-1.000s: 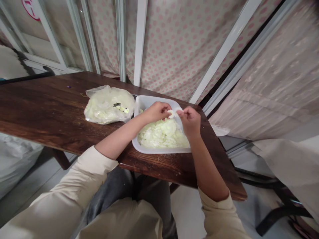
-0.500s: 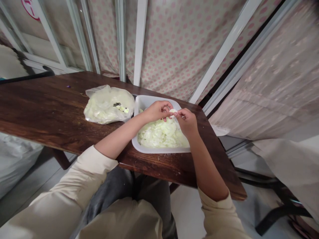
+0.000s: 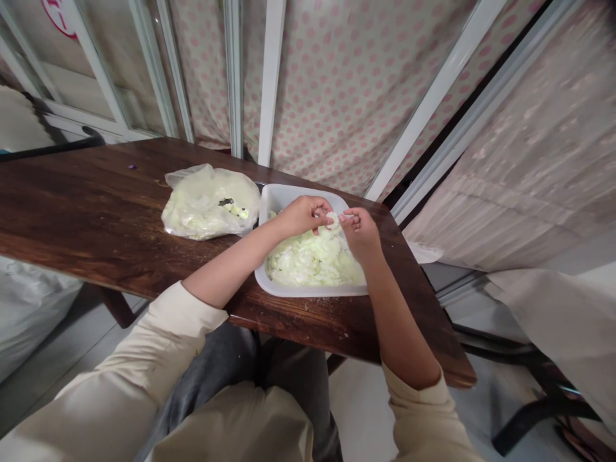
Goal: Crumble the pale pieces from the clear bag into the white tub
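A white tray [image 3: 312, 291] holds a heap of pale green-white pieces [image 3: 315, 260]. Over its far part, my left hand [image 3: 308, 216] pinches a small whitish piece [image 3: 333, 220] between thumb and fingers. Just to the right, my right hand [image 3: 360, 232] is closed in a pinch, a small gap from that piece; whatever its fingertips hold is too small to make out. Left of the tray lies a clear plastic bag [image 3: 206, 202] with more pale contents, its opening showing some greenish pieces and a dark spot.
The dark brown wooden table [image 3: 110, 212] carries the tray and bag. Behind it stand white metal frames with a pink-dotted curtain [image 3: 337, 96]. A tiny purple scrap [image 3: 132, 167] lies at the far left. A whitish sack [image 3: 29, 314] is below the table at the left.
My right hand has drawn slightly right, away from the piece in my left hand, and a gap now shows between them. The left hand has barely moved.
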`<state>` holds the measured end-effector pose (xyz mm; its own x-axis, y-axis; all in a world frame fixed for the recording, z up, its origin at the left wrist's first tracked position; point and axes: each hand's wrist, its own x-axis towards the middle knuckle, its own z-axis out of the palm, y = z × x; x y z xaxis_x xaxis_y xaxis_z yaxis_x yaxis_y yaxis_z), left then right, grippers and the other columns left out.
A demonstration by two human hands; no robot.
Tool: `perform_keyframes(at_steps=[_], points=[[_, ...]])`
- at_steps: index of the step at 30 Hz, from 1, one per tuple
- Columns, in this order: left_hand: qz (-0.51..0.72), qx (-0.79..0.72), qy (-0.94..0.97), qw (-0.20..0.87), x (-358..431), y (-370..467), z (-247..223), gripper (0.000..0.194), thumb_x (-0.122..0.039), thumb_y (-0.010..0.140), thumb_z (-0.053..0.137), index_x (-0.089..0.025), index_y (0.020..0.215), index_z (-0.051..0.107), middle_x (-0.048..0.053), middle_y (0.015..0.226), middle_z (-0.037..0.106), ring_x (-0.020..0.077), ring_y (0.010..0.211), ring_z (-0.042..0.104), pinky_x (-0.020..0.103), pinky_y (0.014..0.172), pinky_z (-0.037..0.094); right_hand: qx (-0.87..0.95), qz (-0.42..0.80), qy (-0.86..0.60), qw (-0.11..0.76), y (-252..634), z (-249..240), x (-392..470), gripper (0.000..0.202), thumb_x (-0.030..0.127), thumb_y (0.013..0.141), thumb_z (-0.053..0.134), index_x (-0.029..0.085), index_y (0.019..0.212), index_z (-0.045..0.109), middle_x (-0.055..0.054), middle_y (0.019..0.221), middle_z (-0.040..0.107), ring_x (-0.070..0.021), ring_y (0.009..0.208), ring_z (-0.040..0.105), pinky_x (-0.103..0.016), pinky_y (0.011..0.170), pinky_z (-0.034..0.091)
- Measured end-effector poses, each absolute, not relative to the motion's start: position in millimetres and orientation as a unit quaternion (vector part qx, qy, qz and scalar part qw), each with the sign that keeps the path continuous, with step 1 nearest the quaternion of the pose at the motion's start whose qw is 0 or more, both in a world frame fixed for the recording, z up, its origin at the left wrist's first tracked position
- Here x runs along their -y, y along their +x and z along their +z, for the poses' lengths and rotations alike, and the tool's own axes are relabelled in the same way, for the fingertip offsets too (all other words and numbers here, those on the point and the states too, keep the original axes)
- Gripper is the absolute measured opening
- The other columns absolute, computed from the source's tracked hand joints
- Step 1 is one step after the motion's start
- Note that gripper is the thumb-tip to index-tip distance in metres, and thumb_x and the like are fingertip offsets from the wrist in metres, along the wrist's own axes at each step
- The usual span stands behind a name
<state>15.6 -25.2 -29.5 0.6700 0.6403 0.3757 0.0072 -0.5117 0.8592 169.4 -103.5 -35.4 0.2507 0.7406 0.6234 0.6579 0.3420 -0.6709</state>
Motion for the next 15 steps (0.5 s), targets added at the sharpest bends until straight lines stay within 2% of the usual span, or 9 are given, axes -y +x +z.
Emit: perform_keyframes(at_steps=[2, 4, 7, 9, 15], points=[[0.358, -0.203, 0.794, 0.448, 26, 16, -29, 0.015, -0.023, 0.074, 0.064, -0.012, 0.080, 0.056, 0.003, 0.068, 0.067, 0.0057, 0.051, 0.057, 0.018, 0.050, 0.046, 0.629, 0.044, -0.553, 0.545, 169, -37, 103, 0.028, 0.044, 0.084, 0.045, 0.019, 0.086, 0.057, -0.001, 0.071, 0.054, -0.0125, 0.064, 0.048, -0.026, 0.059, 0.038], [0.363, -0.199, 0.797, 0.440, 26, 16, -30, 0.017, -0.025, 0.074, 0.064, -0.012, 0.080, 0.055, 0.003, 0.067, 0.067, 0.0063, 0.052, 0.058, 0.018, 0.050, 0.046, 0.656, 0.035, -0.537, 0.529, 167, -36, 104, 0.028, 0.044, 0.083, 0.047, 0.019, 0.083, 0.059, -0.003, 0.076, 0.056, -0.0136, 0.069, 0.050, -0.027, 0.061, 0.039], [0.361, -0.179, 0.799, 0.447, 25, 16, -30, 0.020, -0.027, 0.073, 0.065, -0.012, 0.082, 0.055, 0.002, 0.066, 0.066, 0.0063, 0.052, 0.057, 0.018, 0.049, 0.047, 0.691, -0.002, -0.531, 0.490, 165, -33, 107, 0.023, 0.039, 0.079, 0.056, 0.018, 0.069, 0.057, -0.001, 0.070, 0.053, -0.0123, 0.063, 0.048, -0.027, 0.060, 0.037], [0.357, -0.168, 0.792, 0.466, 26, 16, -29, 0.019, -0.026, 0.074, 0.064, -0.012, 0.082, 0.055, 0.001, 0.066, 0.066, 0.0058, 0.052, 0.057, 0.018, 0.050, 0.048, 0.697, -0.039, -0.523, 0.490, 164, -31, 109, 0.025, 0.036, 0.081, 0.054, 0.018, 0.063, 0.054, 0.000, 0.065, 0.049, -0.0109, 0.058, 0.044, -0.026, 0.058, 0.035], [0.358, -0.186, 0.783, 0.473, 29, 18, -28, 0.010, -0.017, 0.076, 0.059, -0.011, 0.083, 0.059, 0.003, 0.068, 0.066, 0.0068, 0.055, 0.058, 0.019, 0.051, 0.049, 0.668, -0.087, -0.511, 0.535, 163, -25, 113, 0.030, 0.037, 0.085, 0.048, 0.019, 0.062, 0.047, 0.002, 0.059, 0.042, -0.0107, 0.057, 0.040, -0.025, 0.057, 0.032]])
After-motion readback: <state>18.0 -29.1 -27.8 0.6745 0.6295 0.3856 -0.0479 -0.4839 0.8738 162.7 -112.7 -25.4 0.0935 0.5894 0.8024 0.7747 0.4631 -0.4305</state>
